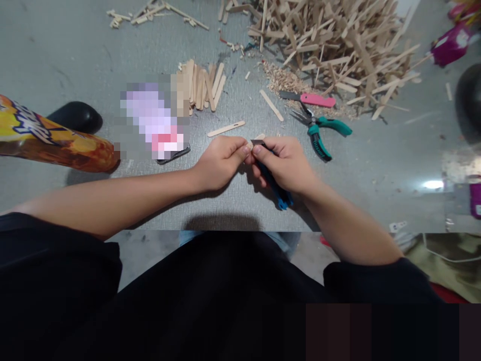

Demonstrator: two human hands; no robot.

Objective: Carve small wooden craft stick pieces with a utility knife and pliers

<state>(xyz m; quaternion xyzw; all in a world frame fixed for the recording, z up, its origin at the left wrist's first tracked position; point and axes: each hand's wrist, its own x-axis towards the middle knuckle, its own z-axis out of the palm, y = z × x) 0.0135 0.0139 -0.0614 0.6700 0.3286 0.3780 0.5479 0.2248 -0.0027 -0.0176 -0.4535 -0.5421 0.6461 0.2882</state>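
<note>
My left hand (222, 161) pinches a small wooden stick piece (251, 144) between thumb and fingers over the grey table. My right hand (286, 164) grips a blue-handled cutting tool (276, 189), its dark blade tip against the end of that piece. Both hands meet just in front of a loose wooden stick (226, 129) lying flat on the table.
Green-handled pliers (318, 131) and a pink-handled knife (314, 100) lie right of the hands. A big heap of wooden sticks (334, 45) fills the far right, a small stack (201, 87) sits centre. An orange printed bag (52, 140) lies at left.
</note>
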